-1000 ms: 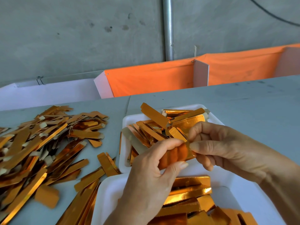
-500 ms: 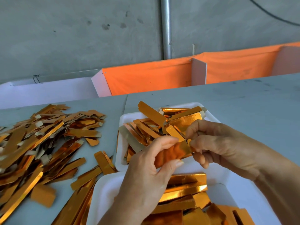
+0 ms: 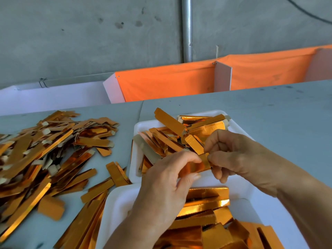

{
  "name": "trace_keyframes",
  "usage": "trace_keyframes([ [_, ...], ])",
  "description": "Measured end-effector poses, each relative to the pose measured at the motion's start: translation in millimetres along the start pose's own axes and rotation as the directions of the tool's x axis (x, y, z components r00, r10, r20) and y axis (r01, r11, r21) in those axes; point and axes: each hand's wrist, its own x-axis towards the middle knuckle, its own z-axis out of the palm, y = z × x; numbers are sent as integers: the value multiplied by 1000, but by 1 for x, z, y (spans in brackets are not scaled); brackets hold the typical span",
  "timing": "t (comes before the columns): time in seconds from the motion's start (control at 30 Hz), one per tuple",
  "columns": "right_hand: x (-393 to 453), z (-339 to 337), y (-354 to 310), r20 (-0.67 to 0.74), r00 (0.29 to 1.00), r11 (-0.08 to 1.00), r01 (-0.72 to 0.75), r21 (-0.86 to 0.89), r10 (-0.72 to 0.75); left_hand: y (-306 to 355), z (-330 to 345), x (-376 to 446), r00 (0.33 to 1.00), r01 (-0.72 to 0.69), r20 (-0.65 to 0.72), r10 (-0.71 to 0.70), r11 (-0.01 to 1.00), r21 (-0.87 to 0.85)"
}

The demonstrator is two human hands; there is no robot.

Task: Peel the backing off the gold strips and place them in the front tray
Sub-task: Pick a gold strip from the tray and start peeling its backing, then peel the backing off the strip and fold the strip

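The shiny gold foil strip (image 3: 198, 165) held between the two hands shows only its middle; the left hand's (image 3: 167, 184) thumb and forefinger cover one end, the right hand's (image 3: 231, 155) curled fingers the other (whether any backing is lifted there cannot be told). The nearer white foam tray (image 3: 116, 203) runs off the bottom edge, and the left forearm hides part of its contents. The loose heap of gold strips on the grey table (image 3: 45, 159) is cut by the left edge. The farther white tray's (image 3: 133, 168) near rim lies behind both hands.
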Motion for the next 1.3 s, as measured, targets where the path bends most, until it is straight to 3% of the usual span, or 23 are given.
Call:
trace_keyframes([
  [0.27, 0, -8, 6, 104, 995, 955, -27, 294, -4, -1, 1, 0, 999, 41, -16, -43, 988, -146],
  [0.43, 4, -9, 9, 155, 988, 920, -35, 391, -28, -4, -1, 0, 998, 63, 2, -65, 973, -220],
  [0.63, 5, -8, 12, 201, 979, 934, -35, 355, -40, -4, -2, -1, 997, 71, 28, -65, 953, -295],
  [0.8, 5, -9, 13, 253, 967, 890, -86, 447, -33, -3, -1, 0, 996, 84, 59, -65, 905, -418],
  [0.97, 5, -9, 12, 200, 978, 932, -23, 361, -53, -2, 0, 1, 996, 88, 30, -83, 898, -431],
  [1.1, 5, -7, 13, 185, 983, 940, -77, 332, 16, -1, 3, 0, 994, 100, -1, -110, 908, -406],
  [1.3, 5, -8, 15, 407, 904, 876, -297, 379, 130, 5, 7, 2, 993, 80, -69, -97, 972, -223],
])
